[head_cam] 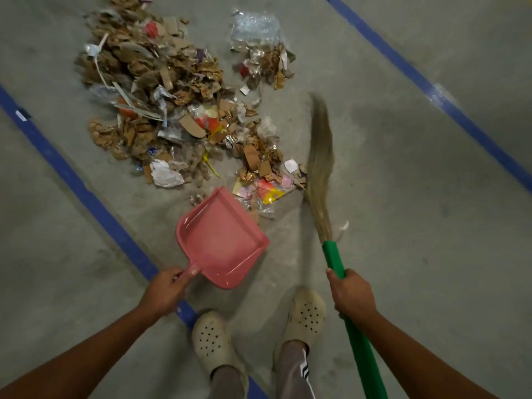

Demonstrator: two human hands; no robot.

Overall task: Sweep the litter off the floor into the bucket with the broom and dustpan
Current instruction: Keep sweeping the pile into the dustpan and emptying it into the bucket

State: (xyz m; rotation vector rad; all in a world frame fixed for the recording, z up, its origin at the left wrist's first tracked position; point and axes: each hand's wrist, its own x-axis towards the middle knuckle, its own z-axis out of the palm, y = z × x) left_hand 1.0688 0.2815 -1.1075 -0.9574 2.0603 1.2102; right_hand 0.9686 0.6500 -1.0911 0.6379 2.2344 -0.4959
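A blue floor line point(86, 194) runs diagonally across the grey concrete floor point(57, 283) on the left side. Just inside it, the left hand point(165, 292) has its fingers curled round the short handle of a pink dustpan point(221, 240), gripping it firmly. The pan's open mouth points away from the person towards the litter point(161, 110). Whether its front edge touches the floor cannot be told. The litter is a wide heap of torn brown cardboard, crumpled paper, clear plastic and bright wrappers, and its nearest scraps lie just beside the pan's mouth. A smaller clump of litter point(264, 53) lies apart at the upper right of the heap. Below the pan, two pale perforated clogs point(306, 312) stand on the floor, the left one on the blue line. Right of the heap, the broom point(319, 156) slants up the floor, its straw bristles blurred and brushing the heap's right edge. The right hand point(352, 295) is clamped round the broom's green handle. A second blue line point(431, 90) crosses at far right.
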